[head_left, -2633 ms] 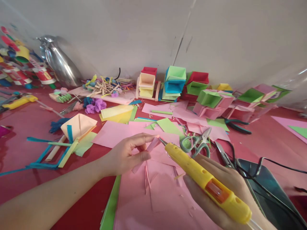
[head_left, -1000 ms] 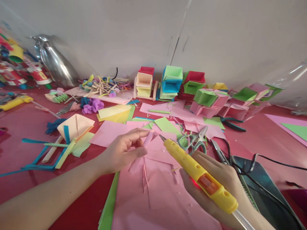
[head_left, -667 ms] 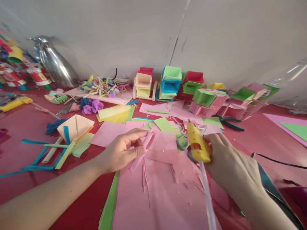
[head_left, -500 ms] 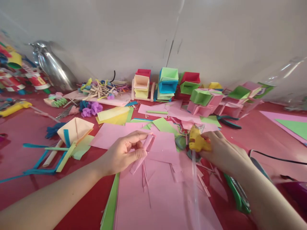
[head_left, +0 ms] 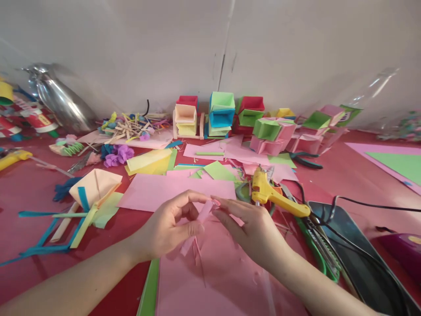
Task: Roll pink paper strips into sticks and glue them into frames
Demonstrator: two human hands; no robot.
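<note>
My left hand [head_left: 171,226] pinches a small rolled pink paper strip [head_left: 204,214] between thumb and fingers, just above a large pink sheet [head_left: 217,272]. My right hand [head_left: 251,228] comes in from the right, and its fingertips pinch the top end of the same strip. The yellow glue gun [head_left: 274,196] lies on the table behind my right hand, free of both hands, with its nozzle pointing left and its black cord trailing right.
Scissors [head_left: 245,191] and a green cutter [head_left: 317,243] lie near the glue gun, beside a dark tablet [head_left: 355,245]. Folded paper boxes [head_left: 223,112] line the wall. Loose paper sheets, a peach cone [head_left: 95,184], blue strips and purple flowers [head_left: 115,154] cover the left.
My right hand swung the glue gun away from the strip, set it down on the table and came back to pinch the strip's end. My left hand kept its hold throughout.
</note>
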